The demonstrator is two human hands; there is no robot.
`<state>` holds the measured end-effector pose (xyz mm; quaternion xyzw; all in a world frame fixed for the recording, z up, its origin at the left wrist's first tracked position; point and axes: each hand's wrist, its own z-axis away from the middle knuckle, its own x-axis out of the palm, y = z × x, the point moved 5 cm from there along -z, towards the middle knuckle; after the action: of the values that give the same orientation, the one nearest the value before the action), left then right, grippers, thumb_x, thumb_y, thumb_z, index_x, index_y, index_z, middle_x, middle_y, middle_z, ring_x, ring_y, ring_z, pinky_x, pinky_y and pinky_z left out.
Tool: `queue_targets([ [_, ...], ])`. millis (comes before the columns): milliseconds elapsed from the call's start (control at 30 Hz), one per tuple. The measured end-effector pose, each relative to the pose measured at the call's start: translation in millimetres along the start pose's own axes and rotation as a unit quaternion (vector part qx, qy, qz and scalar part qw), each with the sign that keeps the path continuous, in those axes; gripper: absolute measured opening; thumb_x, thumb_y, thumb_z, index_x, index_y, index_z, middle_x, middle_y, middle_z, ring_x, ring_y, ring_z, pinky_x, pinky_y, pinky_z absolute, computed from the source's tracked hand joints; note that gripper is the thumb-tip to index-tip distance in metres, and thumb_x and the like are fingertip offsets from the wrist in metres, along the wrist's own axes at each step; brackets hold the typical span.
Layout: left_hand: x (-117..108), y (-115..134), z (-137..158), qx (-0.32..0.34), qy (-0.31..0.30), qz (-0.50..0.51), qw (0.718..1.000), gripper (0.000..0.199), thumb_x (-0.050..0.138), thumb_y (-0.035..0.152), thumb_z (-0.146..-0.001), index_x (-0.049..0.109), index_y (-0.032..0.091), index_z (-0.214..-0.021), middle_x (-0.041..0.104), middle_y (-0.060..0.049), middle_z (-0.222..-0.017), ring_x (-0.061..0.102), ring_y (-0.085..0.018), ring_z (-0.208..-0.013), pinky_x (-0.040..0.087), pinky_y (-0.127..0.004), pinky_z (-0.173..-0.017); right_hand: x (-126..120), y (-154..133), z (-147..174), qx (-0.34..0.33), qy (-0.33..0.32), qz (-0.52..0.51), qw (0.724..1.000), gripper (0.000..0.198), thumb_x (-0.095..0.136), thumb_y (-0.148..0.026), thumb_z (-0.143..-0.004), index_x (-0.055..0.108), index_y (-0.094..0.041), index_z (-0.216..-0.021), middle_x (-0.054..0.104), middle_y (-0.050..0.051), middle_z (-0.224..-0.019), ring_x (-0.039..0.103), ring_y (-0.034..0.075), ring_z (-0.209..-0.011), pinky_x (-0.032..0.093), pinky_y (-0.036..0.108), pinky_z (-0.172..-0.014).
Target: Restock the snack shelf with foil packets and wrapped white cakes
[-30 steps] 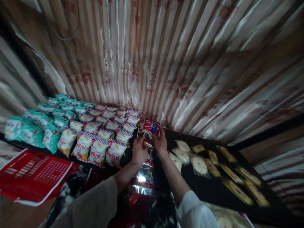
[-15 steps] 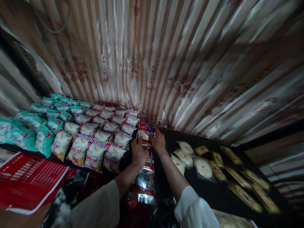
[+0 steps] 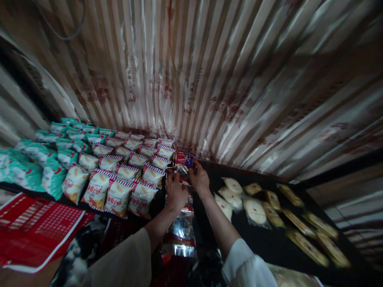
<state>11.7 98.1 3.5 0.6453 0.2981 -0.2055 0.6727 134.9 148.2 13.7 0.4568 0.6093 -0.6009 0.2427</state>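
Starting at nine o'clock, I've got teal bags [image 3: 54, 177] standing in close rows on the bench [image 3: 269, 241]; their red-and-white marks are too blurred to read. Down at eight, a red sheet [image 3: 42, 231] with white print, illegible from here. Between eight and nine come cream bags [image 3: 119, 197] with striped top edges, and here's lettering: big red Chinese characters, ending, I believe, in 上虾. Both blocks look complete to me.

Just under the dial's centre, the left hand [image 3: 176, 195] curls at the near left edge of the red packet [image 3: 181, 157]; whether it grips or merely touches, I can't tell. That packet is right beside the cream bags, a blue patch and pale print showing, words unclear. At six, glossy packets [image 3: 182, 229] run towards me, so I'd call this column part-done, the upper one not yet let go. The right hand [image 3: 200, 179] pinches its right side. Towards five, round white cakes [image 3: 255, 211], red-dotted; at four, yellow bars [image 3: 308, 248], loosely spread, labels unreadable.
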Motion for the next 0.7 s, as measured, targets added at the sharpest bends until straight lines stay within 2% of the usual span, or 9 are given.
queue_targets([
  [133, -4, 3, -3, -0.011, 0.001, -0.011, 1.0, 0.051, 0.049, 0.017, -0.078, 0.05, 0.01, -0.128, 0.049, -0.016, -0.128, 0.041, -0.029, -0.122, 0.032, -0.04, -0.104, 4, -2, -4, -0.006, 0.017, 0.024, 1.0, 0.045, 0.045, -0.026, -0.083, 0.052, -0.017, -0.127, 0.067, 0.01, -0.106, 0.06, 0.023, -0.099, 0.045, 0.034, -0.085],
  [267, -4, 2, -6, -0.02, -0.006, -0.018, 1.0, 0.053, 0.048, 0.019, -0.078, 0.048, 0.01, -0.13, 0.049, -0.017, -0.129, 0.041, -0.03, -0.124, 0.032, -0.042, -0.103, 10, -3, -5, -0.04, 0.052, 0.038, 0.997, 0.04, 0.048, -0.025, -0.08, 0.059, -0.017, -0.118, 0.063, 0.012, -0.114, 0.056, 0.025, -0.105, 0.039, 0.035, -0.093],
  [400, -1, -3, -3, -0.008, -0.003, -0.021, 1.0, 0.055, 0.049, 0.018, -0.077, 0.047, 0.009, -0.131, 0.042, -0.017, -0.138, 0.034, -0.031, -0.13, 0.027, -0.044, -0.108, 13, -6, -3, -0.09, 0.097, 0.058, 0.99, 0.043, 0.048, -0.028, -0.081, 0.058, -0.012, -0.12, 0.056, 0.017, -0.125, 0.047, 0.03, -0.115, 0.037, 0.041, -0.095],
  [533, -3, -10, 10, 0.005, 0.022, -0.015, 1.0, 0.059, 0.05, 0.016, -0.075, 0.043, 0.01, -0.133, 0.035, -0.016, -0.144, 0.027, -0.03, -0.135, 0.022, -0.046, -0.111, 20, -15, -2, -0.169, 0.091, 0.071, 0.979, 0.045, 0.045, -0.027, -0.083, 0.055, -0.009, -0.123, 0.051, 0.018, -0.132, 0.038, 0.028, -0.126, 0.032, 0.044, -0.101],
  [633, -5, -20, 17, -0.014, 0.026, 0.007, 1.0, 0.066, 0.051, 0.017, -0.073, 0.037, 0.009, -0.137, 0.029, -0.019, -0.147, 0.025, -0.03, -0.137, 0.024, -0.045, -0.111, 26, -14, -5, -0.171, 0.077, 0.071, 0.98, 0.046, 0.044, -0.03, -0.085, 0.053, -0.009, -0.126, 0.05, 0.018, -0.133, 0.037, 0.028, -0.128, 0.032, 0.044, -0.102],
  [700, -4, -26, 18, -0.027, 0.02, 0.037, 0.999, 0.067, 0.051, 0.017, -0.073, 0.035, 0.009, -0.138, 0.03, -0.019, -0.146, 0.028, -0.029, -0.136, 0.027, -0.043, -0.11, 30, -12, -7, -0.171, 0.068, 0.063, 0.981, 0.048, 0.045, -0.031, -0.085, 0.052, -0.009, -0.127, 0.049, 0.019, -0.134, 0.038, 0.028, -0.128, 0.033, 0.044, -0.102],
])
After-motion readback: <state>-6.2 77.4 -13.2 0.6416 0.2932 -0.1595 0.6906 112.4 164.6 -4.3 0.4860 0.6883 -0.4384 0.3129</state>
